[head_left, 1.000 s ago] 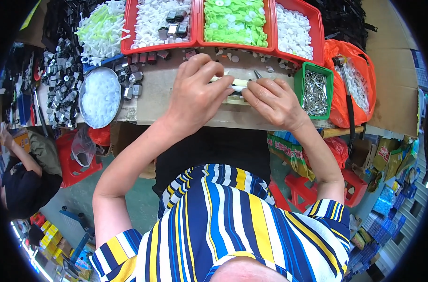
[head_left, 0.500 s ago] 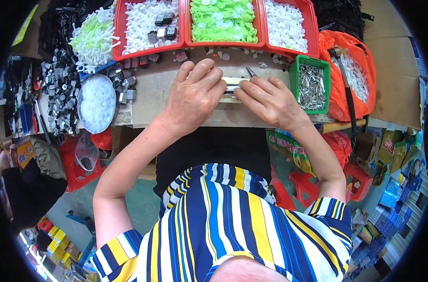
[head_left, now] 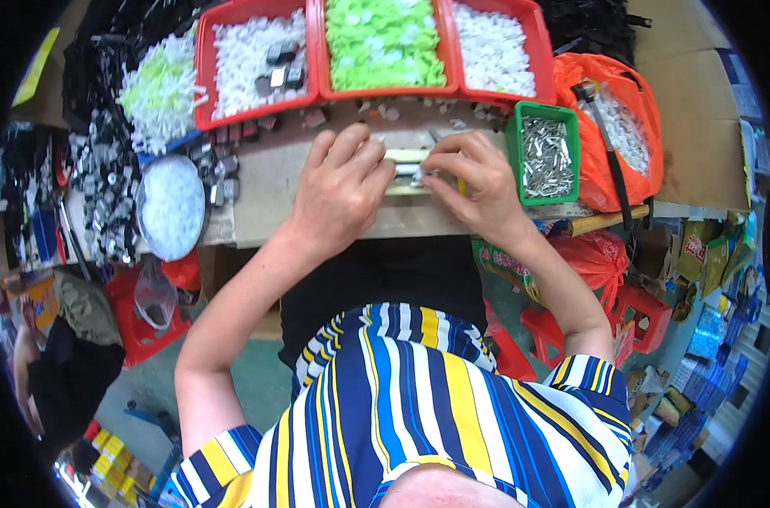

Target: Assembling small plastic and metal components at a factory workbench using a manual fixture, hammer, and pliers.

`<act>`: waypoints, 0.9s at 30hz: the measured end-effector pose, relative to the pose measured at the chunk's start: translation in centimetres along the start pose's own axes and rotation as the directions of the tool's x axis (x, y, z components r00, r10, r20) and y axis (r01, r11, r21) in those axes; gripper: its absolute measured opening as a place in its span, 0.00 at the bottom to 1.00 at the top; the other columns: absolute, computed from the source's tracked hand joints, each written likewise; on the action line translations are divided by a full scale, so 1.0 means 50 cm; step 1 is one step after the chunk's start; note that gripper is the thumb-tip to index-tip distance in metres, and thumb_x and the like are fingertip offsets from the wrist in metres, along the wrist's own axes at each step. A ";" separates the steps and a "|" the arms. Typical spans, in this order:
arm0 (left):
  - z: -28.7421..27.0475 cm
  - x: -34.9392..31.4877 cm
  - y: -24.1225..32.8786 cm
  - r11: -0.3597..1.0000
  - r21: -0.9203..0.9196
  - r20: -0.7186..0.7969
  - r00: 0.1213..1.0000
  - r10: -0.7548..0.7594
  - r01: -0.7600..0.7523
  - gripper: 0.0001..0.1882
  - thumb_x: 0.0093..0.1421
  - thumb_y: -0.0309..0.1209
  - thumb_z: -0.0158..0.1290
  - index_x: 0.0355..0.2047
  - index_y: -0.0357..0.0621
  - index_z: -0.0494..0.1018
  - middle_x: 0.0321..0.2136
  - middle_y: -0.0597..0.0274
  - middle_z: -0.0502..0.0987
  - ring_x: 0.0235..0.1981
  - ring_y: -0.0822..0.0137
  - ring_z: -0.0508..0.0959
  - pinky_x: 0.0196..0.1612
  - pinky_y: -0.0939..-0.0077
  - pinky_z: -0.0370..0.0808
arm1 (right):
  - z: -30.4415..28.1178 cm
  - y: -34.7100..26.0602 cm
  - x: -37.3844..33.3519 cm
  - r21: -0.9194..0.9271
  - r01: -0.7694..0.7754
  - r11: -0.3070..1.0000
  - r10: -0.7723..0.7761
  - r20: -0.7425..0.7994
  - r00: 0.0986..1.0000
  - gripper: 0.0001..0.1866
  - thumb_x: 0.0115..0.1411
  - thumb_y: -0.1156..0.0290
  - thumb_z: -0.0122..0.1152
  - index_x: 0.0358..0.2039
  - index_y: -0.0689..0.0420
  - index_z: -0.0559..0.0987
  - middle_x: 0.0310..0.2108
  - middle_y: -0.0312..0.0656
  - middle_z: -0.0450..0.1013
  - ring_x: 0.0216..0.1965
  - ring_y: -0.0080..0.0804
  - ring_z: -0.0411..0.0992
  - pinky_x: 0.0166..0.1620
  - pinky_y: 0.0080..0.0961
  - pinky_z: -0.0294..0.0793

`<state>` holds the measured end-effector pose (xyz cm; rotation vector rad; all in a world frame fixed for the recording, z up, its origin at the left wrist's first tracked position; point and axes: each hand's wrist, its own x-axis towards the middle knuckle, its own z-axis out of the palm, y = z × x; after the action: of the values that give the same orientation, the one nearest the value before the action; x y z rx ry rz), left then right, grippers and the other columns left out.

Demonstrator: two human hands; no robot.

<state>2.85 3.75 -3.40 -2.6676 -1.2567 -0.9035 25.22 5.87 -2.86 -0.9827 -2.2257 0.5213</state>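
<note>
- Left hand (head_left: 338,190) rests on the worktop (head_left: 266,182), fingers touching a pale strip (head_left: 404,157).
- Right hand (head_left: 478,182) pinches a small metal part (head_left: 418,175) there.
- Green bin (head_left: 544,155) sits just beside it.

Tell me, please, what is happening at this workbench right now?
A person in a striped shirt is working with both hands on a small pale bar-shaped piece lying on the bench. The left hand rests over its left end and the right hand pinches at its right end. Red trays of white and green plastic parts sit just beyond, and a green tray of metal pins stands beside the right hand.
</note>
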 end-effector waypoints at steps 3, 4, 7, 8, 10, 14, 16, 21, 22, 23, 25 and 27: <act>0.001 -0.011 0.005 1.000 -0.027 -0.008 1.000 -0.004 0.004 0.08 0.50 0.26 0.61 0.32 0.42 0.76 0.34 0.62 0.73 0.44 0.58 0.73 0.44 0.63 0.67 | 0.010 -0.002 -0.007 0.109 -0.086 0.990 0.086 -0.004 0.996 0.08 0.48 0.74 0.70 0.30 0.58 0.81 0.34 0.43 0.73 0.38 0.43 0.72 0.41 0.36 0.71; 0.002 -0.011 0.004 0.999 -0.034 -0.005 1.000 -0.006 0.006 0.09 0.49 0.26 0.61 0.32 0.42 0.76 0.33 0.62 0.73 0.43 0.58 0.73 0.44 0.63 0.66 | 0.010 -0.001 -0.010 0.129 -0.139 0.982 0.136 0.028 0.990 0.09 0.47 0.76 0.71 0.31 0.59 0.82 0.37 0.42 0.75 0.41 0.39 0.72 0.46 0.33 0.71; 0.001 -0.010 0.010 1.000 -0.007 -0.007 1.000 0.001 -0.001 0.08 0.48 0.27 0.55 0.30 0.41 0.75 0.33 0.61 0.73 0.45 0.59 0.73 0.46 0.65 0.66 | 0.010 -0.011 -0.014 0.154 -0.189 0.970 0.188 0.018 0.982 0.08 0.48 0.75 0.71 0.30 0.58 0.81 0.37 0.42 0.74 0.43 0.40 0.70 0.46 0.34 0.70; 0.002 -0.013 0.010 1.000 -0.006 -0.017 1.000 0.002 -0.003 0.07 0.49 0.27 0.56 0.31 0.42 0.75 0.34 0.62 0.74 0.44 0.60 0.73 0.45 0.65 0.66 | 0.011 -0.013 -0.016 0.150 -0.187 0.971 0.188 0.009 0.982 0.08 0.48 0.75 0.71 0.30 0.58 0.81 0.37 0.42 0.74 0.43 0.40 0.70 0.46 0.34 0.70; 0.000 -0.009 0.012 1.000 -0.011 -0.013 1.000 -0.001 0.001 0.08 0.49 0.26 0.59 0.32 0.42 0.76 0.34 0.62 0.74 0.44 0.59 0.73 0.45 0.64 0.66 | 0.015 -0.014 -0.019 0.100 -0.192 0.976 0.191 0.013 0.981 0.08 0.49 0.73 0.71 0.28 0.58 0.79 0.36 0.42 0.72 0.42 0.40 0.70 0.44 0.35 0.69; 0.002 -0.007 0.012 1.000 -0.019 -0.016 1.000 -0.021 0.021 0.10 0.48 0.25 0.62 0.33 0.43 0.77 0.33 0.62 0.74 0.43 0.57 0.73 0.45 0.62 0.67 | 0.015 -0.017 -0.022 0.062 -0.141 0.988 0.142 -0.018 0.990 0.08 0.50 0.73 0.70 0.28 0.58 0.79 0.36 0.43 0.71 0.41 0.41 0.70 0.43 0.35 0.69; 0.003 -0.005 0.011 0.999 -0.027 -0.014 1.000 -0.027 0.027 0.10 0.49 0.25 0.62 0.33 0.43 0.77 0.33 0.62 0.74 0.43 0.57 0.73 0.45 0.62 0.67 | -0.007 -0.003 -0.011 0.059 -0.125 0.990 0.124 0.018 0.992 0.07 0.51 0.73 0.69 0.29 0.59 0.79 0.36 0.44 0.71 0.41 0.42 0.70 0.43 0.35 0.70; -0.006 -0.004 0.008 0.997 -0.061 -0.019 0.999 -0.049 0.048 0.09 0.51 0.27 0.61 0.34 0.42 0.77 0.35 0.62 0.75 0.44 0.58 0.73 0.46 0.63 0.66 | -0.092 0.069 0.130 -0.046 -0.017 0.999 0.013 -0.090 0.996 0.07 0.54 0.70 0.65 0.32 0.60 0.80 0.32 0.48 0.73 0.37 0.46 0.74 0.40 0.40 0.73; -0.006 -0.002 0.010 0.996 -0.071 -0.028 0.998 -0.060 0.058 0.10 0.51 0.27 0.61 0.35 0.42 0.77 0.35 0.62 0.75 0.44 0.58 0.73 0.46 0.63 0.66 | -0.102 0.104 0.169 -0.121 0.030 0.992 -0.048 -0.142 0.989 0.07 0.55 0.71 0.65 0.33 0.60 0.81 0.32 0.48 0.74 0.39 0.47 0.74 0.41 0.40 0.74; -0.008 0.000 0.012 0.995 -0.077 -0.037 0.997 -0.074 0.071 0.11 0.52 0.27 0.62 0.36 0.42 0.78 0.35 0.62 0.75 0.44 0.57 0.73 0.46 0.63 0.67 | -0.109 0.135 0.213 -0.244 0.034 0.969 -0.068 -0.132 0.989 0.07 0.56 0.72 0.64 0.34 0.61 0.81 0.33 0.47 0.75 0.38 0.45 0.76 0.42 0.37 0.74; -0.011 0.007 0.015 0.994 -0.086 -0.046 0.997 -0.070 0.065 0.11 0.52 0.27 0.62 0.37 0.42 0.78 0.34 0.61 0.75 0.44 0.57 0.73 0.47 0.62 0.67 | -0.110 0.193 0.296 -0.477 0.060 0.877 -0.134 -0.124 0.983 0.09 0.58 0.73 0.63 0.38 0.61 0.81 0.34 0.45 0.76 0.38 0.42 0.77 0.43 0.35 0.75; -0.013 0.005 0.014 0.993 -0.093 -0.062 0.995 -0.076 0.070 0.12 0.51 0.26 0.63 0.37 0.42 0.78 0.34 0.61 0.75 0.44 0.57 0.73 0.47 0.63 0.67 | -0.081 0.236 0.377 -0.580 0.073 0.811 -0.168 -0.111 0.980 0.12 0.55 0.77 0.61 0.41 0.58 0.82 0.35 0.46 0.75 0.43 0.44 0.75 0.46 0.39 0.75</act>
<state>3.15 3.25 -2.59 -2.6510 -1.3376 -1.0727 24.33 28.16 0.69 -1.1126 -2.3210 -0.3134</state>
